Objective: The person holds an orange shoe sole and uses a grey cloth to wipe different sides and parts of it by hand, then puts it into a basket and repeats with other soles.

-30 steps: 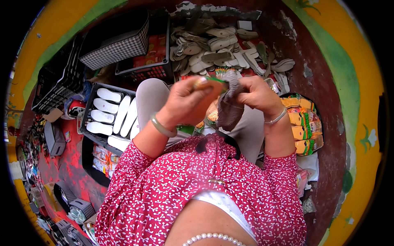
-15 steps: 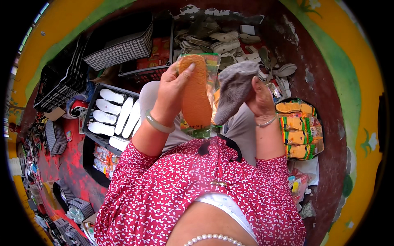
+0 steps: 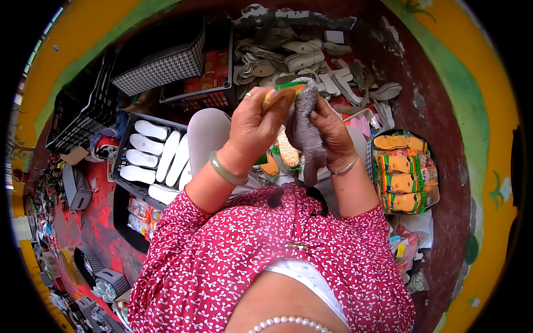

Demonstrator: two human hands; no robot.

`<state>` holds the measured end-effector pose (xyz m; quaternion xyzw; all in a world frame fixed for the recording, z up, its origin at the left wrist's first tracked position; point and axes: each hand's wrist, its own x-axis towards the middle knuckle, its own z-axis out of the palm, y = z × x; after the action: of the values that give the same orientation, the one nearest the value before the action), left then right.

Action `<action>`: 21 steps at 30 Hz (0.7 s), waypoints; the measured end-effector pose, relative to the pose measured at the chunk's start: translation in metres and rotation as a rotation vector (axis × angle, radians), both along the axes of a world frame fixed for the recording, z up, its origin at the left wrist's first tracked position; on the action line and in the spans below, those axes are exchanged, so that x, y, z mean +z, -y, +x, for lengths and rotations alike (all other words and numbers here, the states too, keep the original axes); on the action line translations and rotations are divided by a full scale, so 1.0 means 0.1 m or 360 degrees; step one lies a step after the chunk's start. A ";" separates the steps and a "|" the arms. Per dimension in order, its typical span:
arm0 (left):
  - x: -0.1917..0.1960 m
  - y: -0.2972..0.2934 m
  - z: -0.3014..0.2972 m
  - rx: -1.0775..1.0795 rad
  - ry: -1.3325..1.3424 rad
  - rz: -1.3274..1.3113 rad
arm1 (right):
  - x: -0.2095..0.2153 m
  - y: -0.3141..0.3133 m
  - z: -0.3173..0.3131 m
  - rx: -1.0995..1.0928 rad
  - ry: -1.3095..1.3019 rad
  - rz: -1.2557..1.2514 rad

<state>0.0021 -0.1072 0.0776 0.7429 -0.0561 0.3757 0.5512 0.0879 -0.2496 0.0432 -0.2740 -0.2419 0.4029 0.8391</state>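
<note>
My left hand (image 3: 252, 123) pinches a green-edged plastic packet (image 3: 288, 86) with something orange in it, probably an insole, seen nearly edge-on. My right hand (image 3: 333, 133) is closed on a limp grey fluffy piece (image 3: 312, 125), shaped like an insole, which hangs beside the packet and touches its top edge. Its lower tip reaches down toward my lap. Below and between my hands, tan-orange insoles (image 3: 287, 151) in green-trimmed packets show partly; my hands and the grey piece hide the rest.
At left stands a black crate (image 3: 125, 145) of white insoles, with a checked basket (image 3: 164, 66) behind it. Loose pale insoles (image 3: 305, 55) are piled at the back. On the right sits a basket (image 3: 371, 166) of packed orange insoles (image 3: 401, 182).
Both hands have come together. The orange insole, earlier flat and full in view, is now turned and mostly hidden by my left hand. The grey piece has turned edge-on and moved left.
</note>
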 end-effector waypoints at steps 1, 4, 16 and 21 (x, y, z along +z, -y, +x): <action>-0.04 -0.01 0.02 0.0024 0.0027 0.0119 | 0.01 -0.03 -0.03 -0.0041 0.0043 -0.0035; -0.09 0.01 0.04 0.0031 0.0006 0.0195 | -0.06 -0.13 -0.02 -0.0298 0.0176 -0.0153; -0.13 -0.20 0.03 -0.0431 -0.0161 -0.1065 | -0.07 -0.18 -0.07 -0.0332 0.0860 -0.0666; -0.09 -0.24 0.01 -0.0477 -0.0154 -0.1333 | -0.12 -0.14 -0.10 -0.0227 0.0895 -0.0751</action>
<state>0.0026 -0.0834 0.0686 0.4559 0.0196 0.2468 0.8549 0.0783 -0.2356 0.0309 -0.5760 -0.3438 0.2971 0.6796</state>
